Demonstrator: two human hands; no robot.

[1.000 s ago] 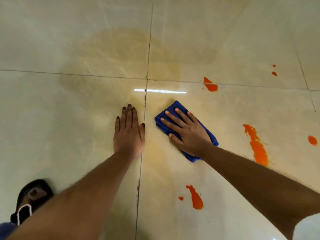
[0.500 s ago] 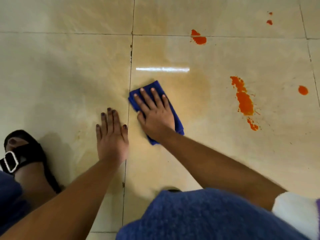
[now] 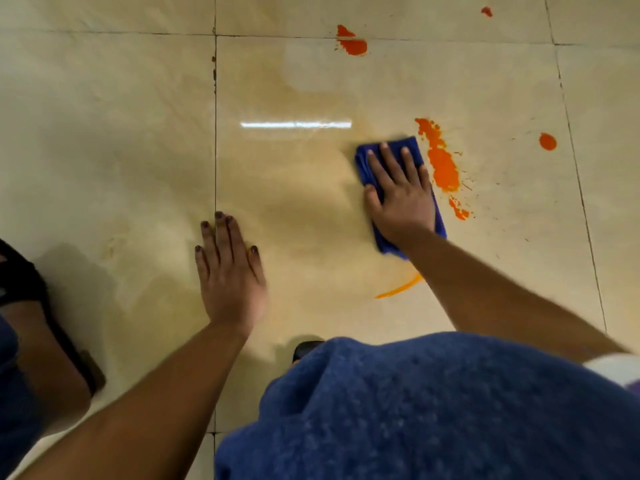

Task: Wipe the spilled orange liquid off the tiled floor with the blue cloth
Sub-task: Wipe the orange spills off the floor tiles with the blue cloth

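My right hand (image 3: 401, 195) presses flat on the folded blue cloth (image 3: 412, 145), fingers spread, on the cream tiled floor (image 3: 138, 133). Just right of the cloth lies a long orange spill (image 3: 441, 164), almost touching the cloth's edge. A thin orange smear (image 3: 398, 289) curves below my right wrist. Smaller orange patches sit at the top (image 3: 353, 45), at the top right (image 3: 486, 11) and at the far right (image 3: 547, 141). My left hand (image 3: 230, 271) rests flat on the floor with nothing in it, palm down, left of the cloth.
My knee in blue fabric (image 3: 433, 410) fills the lower right. A foot in a black sandal (image 3: 34, 306) is at the left edge. A faint yellowish wet film covers the tile between my hands. Grout lines (image 3: 215, 133) cross the floor.
My right hand has slid the cloth to the right, from beside the grout line up to the long orange spill. A thin orange smear now shows below it. My left hand stays planted.
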